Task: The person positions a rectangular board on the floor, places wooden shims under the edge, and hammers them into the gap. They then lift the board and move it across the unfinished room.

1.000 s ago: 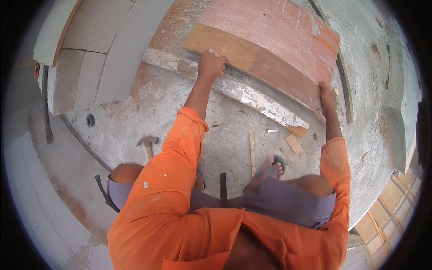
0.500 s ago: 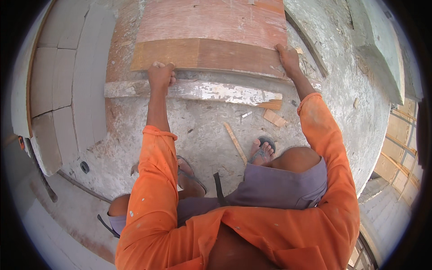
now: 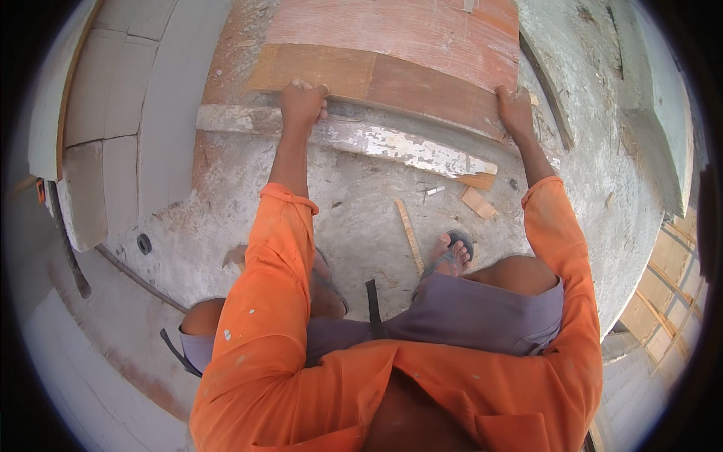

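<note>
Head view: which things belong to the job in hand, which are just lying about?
In use:
reddish-brown board
left hand and right hand, both gripping its edges

Apparently lying about:
thin wood strip
small wood block
dark ring
paint-flaked timber, role unclear

Two hands (image 3: 303, 104) (image 3: 516, 113), one reddish panel (image 3: 399, 34)

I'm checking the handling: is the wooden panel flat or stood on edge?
Roughly flat: the panel spreads its broad reddish face to the downward-looking camera, left hand and right hand at its edges.
</note>
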Demonstrator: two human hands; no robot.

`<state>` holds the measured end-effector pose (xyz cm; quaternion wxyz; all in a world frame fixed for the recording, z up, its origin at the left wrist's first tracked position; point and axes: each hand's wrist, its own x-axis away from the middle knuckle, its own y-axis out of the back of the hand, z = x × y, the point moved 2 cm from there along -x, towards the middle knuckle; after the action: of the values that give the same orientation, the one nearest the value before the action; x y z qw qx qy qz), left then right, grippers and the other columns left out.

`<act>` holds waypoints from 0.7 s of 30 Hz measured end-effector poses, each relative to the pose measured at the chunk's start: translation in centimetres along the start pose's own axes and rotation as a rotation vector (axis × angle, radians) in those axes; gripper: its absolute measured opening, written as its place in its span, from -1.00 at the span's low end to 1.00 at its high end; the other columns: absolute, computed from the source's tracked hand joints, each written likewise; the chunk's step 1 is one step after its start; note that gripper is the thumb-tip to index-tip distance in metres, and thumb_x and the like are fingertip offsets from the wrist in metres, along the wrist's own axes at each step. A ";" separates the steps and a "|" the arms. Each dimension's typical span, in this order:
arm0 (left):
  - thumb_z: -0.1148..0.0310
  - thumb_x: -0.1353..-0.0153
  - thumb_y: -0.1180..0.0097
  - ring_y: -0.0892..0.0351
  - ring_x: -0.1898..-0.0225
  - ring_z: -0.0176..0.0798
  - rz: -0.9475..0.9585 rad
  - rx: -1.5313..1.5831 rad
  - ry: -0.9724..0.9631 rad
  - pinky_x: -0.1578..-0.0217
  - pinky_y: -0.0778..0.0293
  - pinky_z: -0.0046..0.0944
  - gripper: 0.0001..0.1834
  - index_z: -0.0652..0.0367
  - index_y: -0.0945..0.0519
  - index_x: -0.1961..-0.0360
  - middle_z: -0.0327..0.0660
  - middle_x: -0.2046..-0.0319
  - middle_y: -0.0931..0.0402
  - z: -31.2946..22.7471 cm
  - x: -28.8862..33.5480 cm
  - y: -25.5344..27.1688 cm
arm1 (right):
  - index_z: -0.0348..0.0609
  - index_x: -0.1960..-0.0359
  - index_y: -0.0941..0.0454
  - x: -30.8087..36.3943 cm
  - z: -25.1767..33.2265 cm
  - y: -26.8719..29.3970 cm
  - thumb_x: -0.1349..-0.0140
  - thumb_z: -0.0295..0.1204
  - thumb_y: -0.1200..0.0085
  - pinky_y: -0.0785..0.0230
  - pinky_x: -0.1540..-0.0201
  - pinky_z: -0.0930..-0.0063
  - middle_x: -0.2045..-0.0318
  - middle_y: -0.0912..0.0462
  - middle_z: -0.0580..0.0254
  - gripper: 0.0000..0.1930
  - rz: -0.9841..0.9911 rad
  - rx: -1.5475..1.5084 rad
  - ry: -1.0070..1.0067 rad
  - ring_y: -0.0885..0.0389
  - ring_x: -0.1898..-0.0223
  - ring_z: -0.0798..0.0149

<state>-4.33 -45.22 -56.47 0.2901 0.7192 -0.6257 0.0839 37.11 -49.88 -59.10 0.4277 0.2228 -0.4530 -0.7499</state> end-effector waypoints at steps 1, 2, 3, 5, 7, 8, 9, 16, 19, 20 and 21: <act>0.42 0.03 -0.20 -0.38 0.78 -0.34 0.003 0.002 -0.004 0.80 -0.26 -0.32 -0.77 0.16 -0.34 0.53 -0.18 0.67 -0.44 0.2 -0.1 0.1 | -0.39 0.00 -0.38 0.2 1.1 0.3 -0.03 -0.08 -0.06 -0.24 -0.06 0.11 0.07 -0.42 -0.42 -0.37 -0.063 0.053 0.077 -0.39 -0.03 -0.21; 0.41 0.03 -0.20 -0.38 0.77 -0.34 0.001 -0.030 0.000 0.80 -0.26 -0.31 -0.77 0.18 -0.35 0.52 -0.17 0.67 -0.44 0.3 0.1 0.4 | -0.37 -0.02 -0.37 0.8 2.7 1.6 -0.04 -0.10 -0.08 -0.24 -0.07 0.09 0.06 -0.41 -0.39 -0.38 -0.115 0.106 0.154 -0.37 -0.05 -0.20; 0.41 0.03 -0.20 -0.39 0.77 -0.34 0.008 -0.060 0.008 0.80 -0.26 -0.31 -0.77 0.19 -0.35 0.51 -0.16 0.66 -0.45 0.0 0.3 0.5 | -0.34 -0.04 -0.36 1.2 4.1 3.0 -0.04 -0.11 -0.09 -0.23 -0.07 0.07 0.06 -0.41 -0.36 -0.38 -0.168 0.163 0.227 -0.35 -0.07 -0.19; 0.39 0.02 -0.19 -0.40 0.76 -0.33 0.046 -0.111 0.003 0.81 -0.25 -0.31 -0.77 0.22 -0.37 0.51 -0.15 0.66 -0.45 -0.4 -0.1 1.0 | -0.27 -0.02 -0.39 0.6 7.1 4.5 -0.08 -0.18 -0.10 -0.22 -0.09 0.17 0.15 -0.46 -0.21 -0.47 -0.138 0.194 0.563 -0.39 -0.02 -0.08; 0.35 0.00 -0.17 -0.41 0.75 -0.31 0.086 -0.160 -0.004 0.81 -0.24 -0.31 -0.76 0.26 -0.38 0.53 -0.13 0.67 -0.45 0.1 -0.7 2.1 | -0.16 0.04 -0.43 1.3 12.2 4.8 -0.15 -0.27 -0.03 -0.26 -0.03 0.17 0.14 -0.48 -0.10 -0.64 0.001 0.200 0.701 -0.41 0.01 -0.03; 0.34 0.00 -0.16 -0.40 0.76 -0.31 0.131 -0.257 0.004 0.81 -0.24 -0.31 -0.75 0.29 -0.39 0.54 -0.13 0.67 -0.45 -0.5 -0.8 2.3 | -0.16 0.06 -0.43 1.7 14.4 4.8 -0.16 -0.28 -0.03 -0.29 0.01 0.18 0.15 -0.48 -0.08 -0.66 0.035 0.225 0.854 -0.43 0.05 -0.01; 0.33 -0.01 -0.15 -0.39 0.76 -0.30 0.178 -0.354 0.014 0.81 -0.24 -0.31 -0.74 0.32 -0.40 0.56 -0.12 0.68 -0.44 -1.6 -0.6 2.3 | -0.15 0.08 -0.43 2.2 16.4 4.7 -0.17 -0.30 -0.02 -0.31 0.05 0.19 0.15 -0.49 -0.06 -0.69 0.070 0.246 1.007 -0.45 0.08 0.00; 0.27 -0.07 -0.05 -0.29 0.78 -0.30 0.499 -0.620 0.080 0.79 -0.30 -0.26 -0.66 0.42 -0.47 0.56 -0.13 0.71 -0.39 -3.2 -2.6 2.8 | -0.24 0.31 -0.46 5.5 28.0 -5.3 -0.08 -0.34 0.01 -0.30 0.09 0.07 0.27 -0.46 -0.10 -0.77 0.456 0.053 1.184 -0.43 0.17 -0.11; 0.24 -0.07 -0.03 -0.32 0.76 -0.30 0.522 -0.803 0.014 0.77 -0.32 -0.24 -0.66 0.38 -0.47 0.58 -0.17 0.72 -0.37 -4.4 -1.3 3.5 | -0.24 0.35 -0.46 6.3 27.4 -9.5 -0.07 -0.39 0.04 -0.32 0.10 0.10 0.30 -0.47 -0.09 -0.82 0.436 0.013 1.268 -0.43 0.19 -0.10; 0.24 -0.07 -0.03 -0.33 0.75 -0.29 0.550 -0.835 0.016 0.76 -0.33 -0.23 -0.67 0.37 -0.47 0.56 -0.17 0.71 -0.38 -4.7 -1.6 3.5 | -0.24 0.35 -0.46 6.1 27.1 -10.6 -0.07 -0.39 0.04 -0.32 0.11 0.11 0.30 -0.47 -0.09 -0.82 0.396 -0.018 1.345 -0.43 0.20 -0.10; 0.23 -0.07 -0.02 -0.34 0.74 -0.29 0.578 -0.866 0.019 0.76 -0.34 -0.23 -0.68 0.35 -0.48 0.54 -0.17 0.70 -0.39 -4.8 -1.9 3.4 | -0.24 0.36 -0.46 5.9 26.7 -11.6 -0.07 -0.40 0.04 -0.32 0.11 0.11 0.31 -0.47 -0.09 -0.83 0.357 -0.051 1.422 -0.43 0.21 -0.10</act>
<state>-6.77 -41.24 -52.36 0.5319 0.3304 -0.7733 -0.0994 9.55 -39.20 -55.77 0.7389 0.5685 -0.0779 -0.3532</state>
